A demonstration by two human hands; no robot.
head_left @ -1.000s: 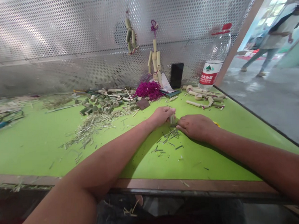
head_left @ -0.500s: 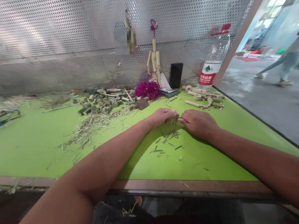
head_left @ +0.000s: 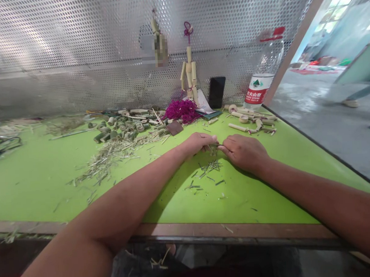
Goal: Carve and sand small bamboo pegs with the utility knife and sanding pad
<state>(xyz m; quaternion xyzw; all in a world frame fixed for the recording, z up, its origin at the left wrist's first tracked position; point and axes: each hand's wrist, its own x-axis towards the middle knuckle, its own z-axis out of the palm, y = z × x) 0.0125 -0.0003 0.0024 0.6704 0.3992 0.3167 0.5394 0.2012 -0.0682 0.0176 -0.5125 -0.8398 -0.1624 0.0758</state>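
Observation:
My left hand [head_left: 200,142] is closed, its thumb and fingers pinching a small greenish bamboo piece [head_left: 213,150] that is mostly hidden. Close on its right, my right hand [head_left: 246,151] is a closed fist around a thin dark tool [head_left: 219,144]; its tip reaches toward the left fingertips, and its handle is covered by the fist. Below both hands, thin bamboo shavings [head_left: 211,167] lie scattered on the green tabletop [head_left: 255,196].
Behind my left arm are cut bamboo pieces [head_left: 127,126] and a heap of shavings [head_left: 103,160]. Purple cord [head_left: 180,111], a jointed bamboo figure [head_left: 189,69], a phone [head_left: 217,92], and a plastic bottle [head_left: 258,86] line the back. Strung bamboo parts [head_left: 248,119] lie at right.
Both hands stay close together with only a slight shift at the fingertips. The person walking at the far right has moved mostly out of view. The whole view has shifted slightly.

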